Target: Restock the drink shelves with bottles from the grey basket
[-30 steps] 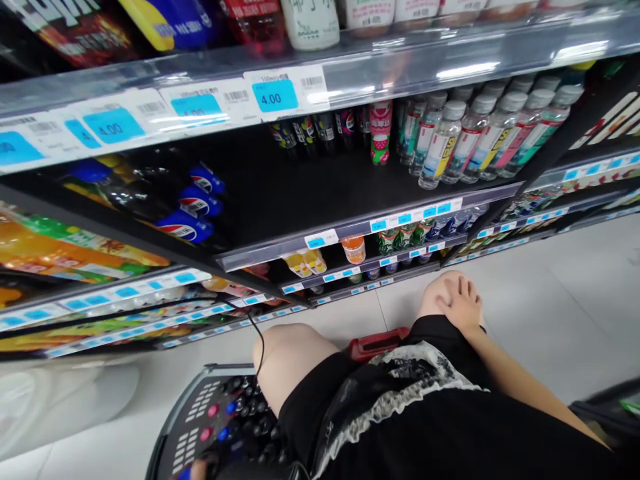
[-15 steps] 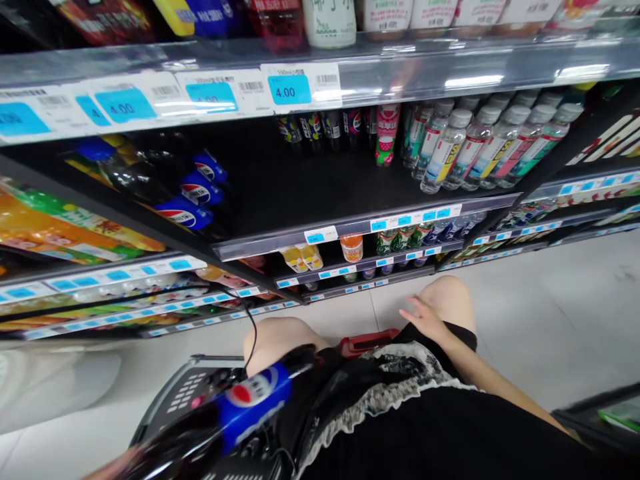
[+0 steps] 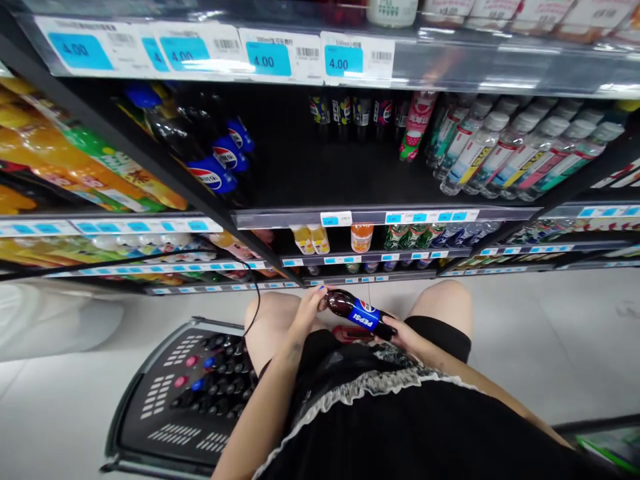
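Observation:
A Pepsi bottle [image 3: 364, 313] with dark cola and a blue label lies tilted above my lap, between my knees. My left hand [image 3: 315, 303] is closed around its cap end, and the cap is mostly covered by the fingers. At the base end, my right hand [image 3: 397, 331] grips the bottle from below. To my left on the floor stands a dark shopping basket [image 3: 165, 427] holding many dark-capped bottles, with a few red and blue caps [image 3: 199, 385] among them.
Ahead, a shelf [image 3: 310, 173] holds Pepsi bottles [image 3: 210, 173] at left and clear water bottles [image 3: 505, 157] at right. A price-tag rail [image 3: 430, 60] juts out above it. Orange drinks [image 3: 90, 153] fill the neighbouring shelf. A whitish bin [image 3: 60, 327] stands at far left.
The Pepsi bottle moved from close by my left side to the middle above my lap. My right hand, open and bare before, has closed on its base. The view shifted slightly.

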A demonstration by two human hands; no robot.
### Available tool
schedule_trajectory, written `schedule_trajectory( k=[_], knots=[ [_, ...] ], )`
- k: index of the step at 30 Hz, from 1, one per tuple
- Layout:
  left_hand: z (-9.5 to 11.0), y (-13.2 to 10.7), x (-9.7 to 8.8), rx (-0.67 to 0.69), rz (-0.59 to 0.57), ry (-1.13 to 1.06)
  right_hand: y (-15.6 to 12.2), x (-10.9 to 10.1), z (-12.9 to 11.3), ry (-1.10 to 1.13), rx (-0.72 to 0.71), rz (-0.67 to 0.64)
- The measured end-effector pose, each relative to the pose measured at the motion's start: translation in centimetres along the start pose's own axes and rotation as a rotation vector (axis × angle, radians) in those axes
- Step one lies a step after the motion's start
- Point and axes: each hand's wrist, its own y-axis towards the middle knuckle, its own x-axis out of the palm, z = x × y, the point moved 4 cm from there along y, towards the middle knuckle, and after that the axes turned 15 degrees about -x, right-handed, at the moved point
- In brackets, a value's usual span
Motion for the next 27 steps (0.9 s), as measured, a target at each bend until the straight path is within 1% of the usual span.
schedule_trajectory(
  k=[2, 4, 5, 7, 11, 18, 23, 27],
  knots=[
    [-3.6, 2.9, 1.2, -0.075, -0.036, -0.041, 0.1, -2.0, 1.5, -0.047, 0.011, 0.106],
    [-6.2, 4.9, 1.9, -0.123, -0.046, -0.066, 0.2, -3.1, 2.7, -0.088, 0.037, 0.147],
    [-7.0, 5.6, 1.9, -0.137, -0.047, -0.081, 0.3, -3.4, 3.1, -0.102, 0.042, 0.152],
    [-8.0, 6.7, 1.7, -0.154, -0.048, -0.118, 0.7, -3.7, 3.4, -0.123, 0.045, 0.142],
    [-8.5, 7.6, 1.2, -0.176, -0.030, -0.152, 1.5, -3.8, 3.5, -0.185, 0.057, 0.097],
    [-8.8, 7.1, 2.1, -0.216, -0.022, -0.092, 1.7, -3.8, 3.8, -0.395, 0.075, 0.013],
    [-8.9, 7.4, 1.8, -0.231, -0.008, -0.099, 1.9, -3.5, 4.0, -0.444, 0.110, -0.042],
    [-9.0, 7.9, 1.7, -0.254, -0.018, -0.114, 2.2, -3.7, 4.1, -0.483, 0.095, -0.042]
  ],
)
